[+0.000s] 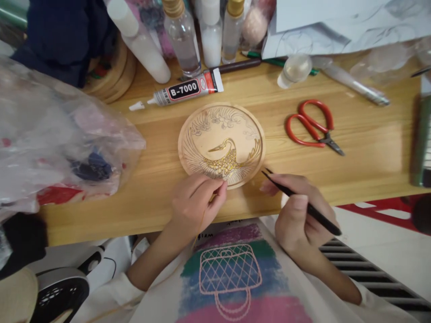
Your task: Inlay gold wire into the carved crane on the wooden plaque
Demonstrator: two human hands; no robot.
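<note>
A round wooden plate (200, 148) with a raised rim lies on the table, bearing a line drawing of a crane. Gold wire outlines the bird's head, neck, body feathers and part of one wing. At the plate's lower edge, my left hand (198, 202) is closed in a pinch on a thin gold wire (203, 220), which trails down across my lap. Just right of the plate, my right hand (303, 211) grips black tweezers (303, 202), their tips apart and pointing toward the rim. Nothing shows between the tips.
Red-handled scissors (311, 128) lie right of the plate. Behind it are a B-7000 glue tube (186, 91), its loose cap (136, 106), several bottles (183, 40) and a small jar (295, 69). A plastic bag (70, 148) covers the left side.
</note>
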